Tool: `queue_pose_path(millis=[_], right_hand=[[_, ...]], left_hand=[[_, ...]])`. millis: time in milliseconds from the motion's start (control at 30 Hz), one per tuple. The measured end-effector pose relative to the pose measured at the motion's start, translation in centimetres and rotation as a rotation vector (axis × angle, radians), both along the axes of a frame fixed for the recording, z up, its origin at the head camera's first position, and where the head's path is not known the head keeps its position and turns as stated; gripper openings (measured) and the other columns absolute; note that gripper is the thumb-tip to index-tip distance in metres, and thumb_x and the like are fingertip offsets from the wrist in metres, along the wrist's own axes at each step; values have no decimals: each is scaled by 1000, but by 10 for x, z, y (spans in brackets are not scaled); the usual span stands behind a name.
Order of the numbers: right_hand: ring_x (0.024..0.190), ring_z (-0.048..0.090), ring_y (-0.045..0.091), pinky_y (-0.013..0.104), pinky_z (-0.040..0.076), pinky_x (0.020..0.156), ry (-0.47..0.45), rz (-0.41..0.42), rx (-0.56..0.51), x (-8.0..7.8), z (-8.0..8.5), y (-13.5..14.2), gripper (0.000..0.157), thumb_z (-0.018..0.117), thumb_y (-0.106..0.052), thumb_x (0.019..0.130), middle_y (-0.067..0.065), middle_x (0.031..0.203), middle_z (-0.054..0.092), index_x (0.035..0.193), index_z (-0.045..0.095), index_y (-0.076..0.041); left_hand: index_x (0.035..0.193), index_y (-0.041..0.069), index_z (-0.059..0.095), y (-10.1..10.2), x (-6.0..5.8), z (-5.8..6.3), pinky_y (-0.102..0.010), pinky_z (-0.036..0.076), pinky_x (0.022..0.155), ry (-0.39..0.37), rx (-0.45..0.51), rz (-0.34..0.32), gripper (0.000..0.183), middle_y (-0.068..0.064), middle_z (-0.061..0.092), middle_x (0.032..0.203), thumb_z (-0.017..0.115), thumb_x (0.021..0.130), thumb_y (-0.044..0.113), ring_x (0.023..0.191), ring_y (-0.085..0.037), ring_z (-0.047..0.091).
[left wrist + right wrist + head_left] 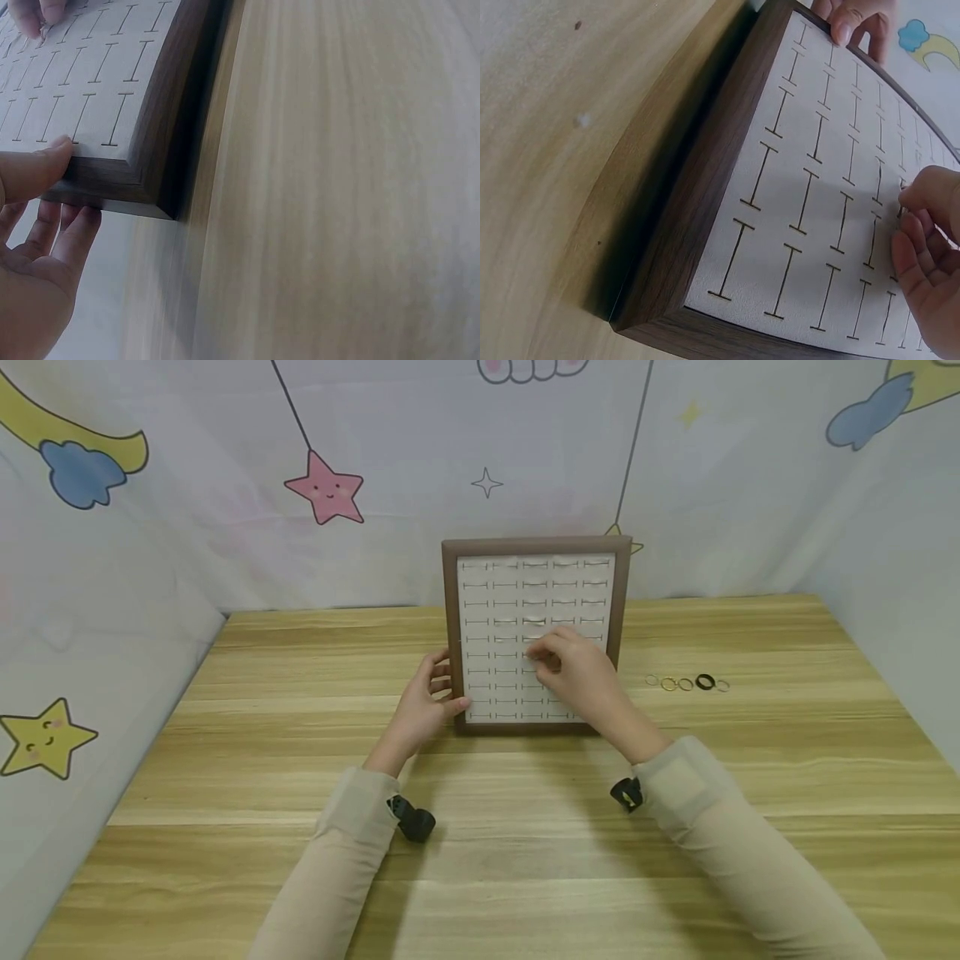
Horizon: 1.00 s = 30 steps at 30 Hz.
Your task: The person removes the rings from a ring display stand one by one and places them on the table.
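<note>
A framed ring display board (480,677) with a brown wooden rim and rows of slots in a pale pad stands upright, leaning slightly back. My left hand (422,706) holds its left edge, thumb (45,169) on the front and the other fingers behind. On the middle of the pad, my right hand (581,672) has thumb and forefinger pinched at a slot (902,196). A tiny ring-like thing (43,31) shows at these fingertips, mostly hidden by them.
Several rings lie in a row on the wooden table right of the board, among them a gold ring (668,684) and a thick black ring (705,682). A white cloth backdrop (405,527) with printed stars hangs behind the table.
</note>
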State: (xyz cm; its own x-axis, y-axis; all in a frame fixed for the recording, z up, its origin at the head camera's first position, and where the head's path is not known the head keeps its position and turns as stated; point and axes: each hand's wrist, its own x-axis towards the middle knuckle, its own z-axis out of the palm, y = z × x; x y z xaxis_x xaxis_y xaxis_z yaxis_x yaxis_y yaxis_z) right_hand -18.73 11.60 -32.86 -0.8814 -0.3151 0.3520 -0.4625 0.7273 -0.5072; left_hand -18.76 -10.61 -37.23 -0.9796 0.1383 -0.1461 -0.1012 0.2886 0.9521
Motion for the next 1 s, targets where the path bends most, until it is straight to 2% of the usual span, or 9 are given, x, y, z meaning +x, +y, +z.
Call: queue_pose_path(millis=[533,700,833,900,1000], right_hand=[[84,57,17,26,50,75,-181,73,-193,-5,4,20,20,60,-3,86,10,101,67,104,68,-4],[87,55,17,25,48,76,-228,36,-212,-5,7,33,24,58,-7,90,10,103,65,112,67,-5],[82,53,16,18,45,69,-212,0,-212,-5,11,45,24,57,-10,92,11,102,63,114,67,-5],[79,53,13,14,44,65,-199,-24,-227,-4,14,51,24,58,-11,92,12,100,63,113,67,-4],[80,55,2,10,46,67,-221,-74,-275,-3,17,61,25,59,-16,93,10,103,66,115,67,-7]], left_hand=[[148,18,25,0,2,0,-41,39,111,-5,-14,0,78,-14,40,140,65,85,-2,130,-31,44],[148,18,25,-1,2,1,-41,39,112,-5,-15,1,78,-14,40,140,65,85,-2,130,-31,44],[149,17,24,0,2,1,-42,39,111,-10,-2,2,79,-15,39,141,64,85,-4,131,-32,43],[149,17,24,0,3,2,-42,39,111,-10,6,0,79,-16,39,141,64,84,-5,131,-33,42],[149,17,23,1,3,3,-42,39,111,-12,7,-2,80,-16,39,142,64,84,-6,131,-33,42]])
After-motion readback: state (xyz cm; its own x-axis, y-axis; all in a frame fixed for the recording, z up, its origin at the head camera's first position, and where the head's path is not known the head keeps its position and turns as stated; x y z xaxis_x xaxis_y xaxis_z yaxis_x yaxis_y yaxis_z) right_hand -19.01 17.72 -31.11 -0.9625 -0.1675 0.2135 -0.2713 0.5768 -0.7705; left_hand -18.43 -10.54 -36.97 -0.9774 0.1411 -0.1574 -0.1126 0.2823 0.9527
